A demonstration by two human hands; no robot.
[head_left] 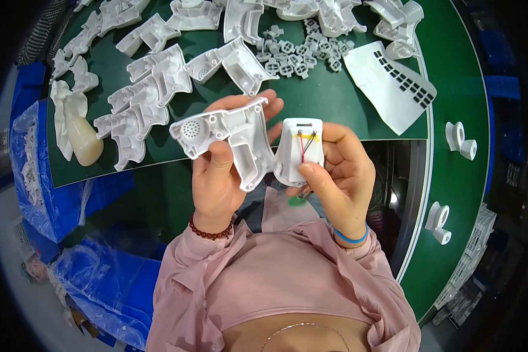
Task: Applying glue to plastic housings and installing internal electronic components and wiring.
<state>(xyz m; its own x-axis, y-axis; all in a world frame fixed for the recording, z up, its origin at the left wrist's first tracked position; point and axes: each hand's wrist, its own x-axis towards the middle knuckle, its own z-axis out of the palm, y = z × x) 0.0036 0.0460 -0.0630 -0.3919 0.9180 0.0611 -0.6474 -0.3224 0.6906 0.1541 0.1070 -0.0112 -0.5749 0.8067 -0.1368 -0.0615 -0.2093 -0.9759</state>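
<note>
My left hand (pixel 217 176) grips a white plastic housing half (pixel 246 138), its ribbed inside turned up and a round grille of small holes at its left end. The thumb presses its near edge while the fingers reach behind it. Close beside it on the right, my right hand (pixel 346 176) pinches a white tapered plastic part (pixel 296 152) with a slot near its top. Red and black wires run down that part from two solder points by a yellow strip. Below it a small green piece (pixel 297 201) hangs, blurred. Both parts are held above the table's near edge.
Several similar white housing halves (pixel 170 73) lie across the green table (pixel 311 105). Small grey clips (pixel 293 56) are heaped at the back. A white sheet with black pads (pixel 387 88) lies right. A cream-coloured bulb-shaped thing (pixel 85 141) sits left; blue plastic-lined bins (pixel 100 287) stand below.
</note>
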